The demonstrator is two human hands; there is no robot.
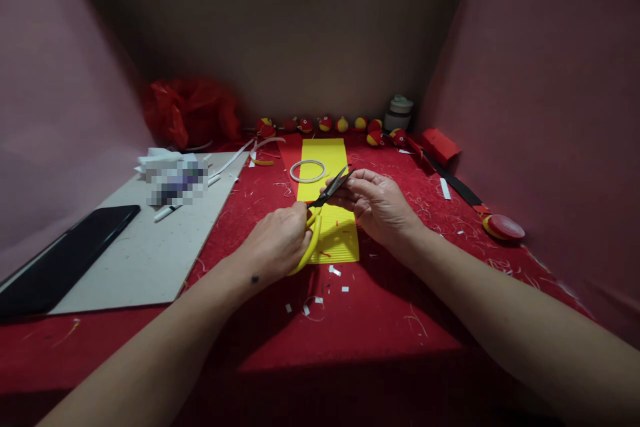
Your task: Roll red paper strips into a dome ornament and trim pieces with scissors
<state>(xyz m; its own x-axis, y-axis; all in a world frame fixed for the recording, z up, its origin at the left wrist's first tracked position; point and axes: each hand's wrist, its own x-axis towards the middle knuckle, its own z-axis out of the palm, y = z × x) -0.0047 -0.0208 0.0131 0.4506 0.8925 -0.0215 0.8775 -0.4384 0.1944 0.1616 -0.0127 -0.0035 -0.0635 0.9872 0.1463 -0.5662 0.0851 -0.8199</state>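
Note:
My left hand (283,240) is closed on the yellow handles of the scissors (330,192), whose dark blades are parted and point up and to the right. Beside the blade tips, my right hand (377,203) has its thumb and fingers pinched together; whatever they hold is too small to make out. Both hands are above a yellow corrugated sheet (325,150) lying on the red cloth. A roll of white tape (294,172) lies on that sheet, partly over a red strip (290,153).
A grey board (150,267) at the left carries a black phone (80,253) and a white marker (167,212). Behind are a red bag (193,110), several red-and-yellow balls (325,123) and a jar (399,113). A round tape roll (505,227) lies right, and paper scraps (345,289) in front.

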